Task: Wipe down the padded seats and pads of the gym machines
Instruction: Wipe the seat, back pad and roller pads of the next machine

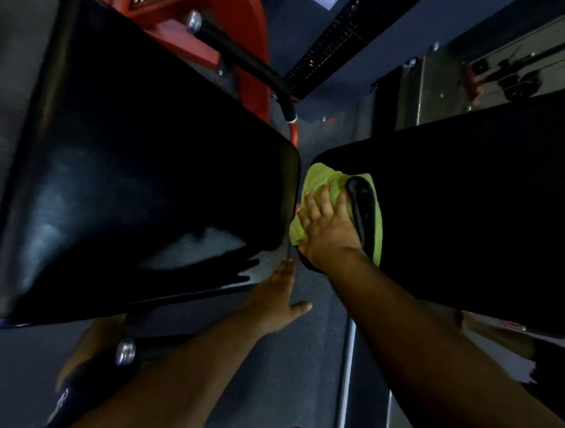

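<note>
The large black padded seat [140, 160] is showing smooth, glossy vinyl-like upholstery that is catching pale reflections. The yellow-green cloth [318, 186] is looking soft and matt. The red-orange machine frame [248, 25] is showing smooth painted metal.

Black pads [140, 160] — yellow-green cloth [318, 183] — red frame [245, 22].

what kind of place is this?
Most likely a gym floor: two black padded machine pads, a red steel frame with partial "FIT" lettering, and what looks like a weight stack. The right hand presses a green cloth on one pad.
</note>
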The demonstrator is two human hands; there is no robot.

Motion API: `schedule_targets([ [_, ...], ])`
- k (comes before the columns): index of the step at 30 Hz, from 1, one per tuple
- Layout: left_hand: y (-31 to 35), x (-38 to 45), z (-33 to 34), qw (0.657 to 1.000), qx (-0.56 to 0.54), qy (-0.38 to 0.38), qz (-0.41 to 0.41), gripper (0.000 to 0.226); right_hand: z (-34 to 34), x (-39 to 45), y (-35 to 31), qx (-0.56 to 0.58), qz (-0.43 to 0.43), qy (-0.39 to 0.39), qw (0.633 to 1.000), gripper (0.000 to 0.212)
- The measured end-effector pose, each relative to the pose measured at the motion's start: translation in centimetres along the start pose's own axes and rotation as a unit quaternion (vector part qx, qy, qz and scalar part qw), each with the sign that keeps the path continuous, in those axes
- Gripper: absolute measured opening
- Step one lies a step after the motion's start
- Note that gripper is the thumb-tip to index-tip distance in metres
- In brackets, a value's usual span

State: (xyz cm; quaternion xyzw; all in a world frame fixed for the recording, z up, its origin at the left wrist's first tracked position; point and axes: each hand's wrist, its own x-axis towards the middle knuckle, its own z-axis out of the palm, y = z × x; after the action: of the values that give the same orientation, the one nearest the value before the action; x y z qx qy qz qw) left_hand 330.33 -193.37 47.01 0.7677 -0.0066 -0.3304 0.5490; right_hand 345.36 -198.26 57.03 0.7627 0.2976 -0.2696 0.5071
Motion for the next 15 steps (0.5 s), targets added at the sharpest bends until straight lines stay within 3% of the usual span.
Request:
schedule_targets([
  [8, -1.7, -1.9, -0.7, 0.999, -0.005, 0.009, -0.047, 0.108, 2.0, -5.3, -1.6, -0.042, -0.063, -0.004, 0.997, 0.072],
  [11, -0.5, -2.7, -1.0, 0.998, 0.020, 0.020, -0.051, 0.108, 3.0, -9.2, 0.2, -0.053, -0.064, 0.021, 0.996, 0.076],
  [15, 5.0, -3.8, -1.8, 0.997, 0.060, 0.037, 0.001, 0.107, 3.2, -14.8, 4.7, -0.053, -0.034, 0.049, 0.997, 0.077],
])
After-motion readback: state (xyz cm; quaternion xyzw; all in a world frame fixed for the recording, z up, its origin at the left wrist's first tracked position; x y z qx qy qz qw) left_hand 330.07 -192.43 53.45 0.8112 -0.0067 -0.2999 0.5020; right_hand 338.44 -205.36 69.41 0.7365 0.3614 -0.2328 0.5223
